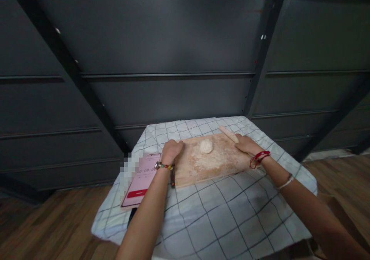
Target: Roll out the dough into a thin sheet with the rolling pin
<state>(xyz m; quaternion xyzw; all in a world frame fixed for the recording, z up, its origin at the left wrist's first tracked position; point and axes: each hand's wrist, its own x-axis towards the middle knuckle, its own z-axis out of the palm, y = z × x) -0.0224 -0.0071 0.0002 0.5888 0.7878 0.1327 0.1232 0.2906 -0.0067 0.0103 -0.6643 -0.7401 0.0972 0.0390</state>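
Observation:
A wooden board [199,165] dusted with flour lies on a small table under a white checked cloth [219,217]. A small round lump of dough [206,146] sits near the board's far edge. My left hand [171,151] rests curled at the board's left edge, fingers folded, with nothing visible in it. My right hand [245,143] lies on the board's far right corner, closed around the near end of a wooden rolling pin [228,133] that points away to the left. Both wrists wear bracelets.
A phone [141,179] with a pink screen showing a timer lies on the cloth left of the board. A dark panelled wall with slanted beams [72,71] stands close behind the table. Wooden floor [52,221] surrounds it.

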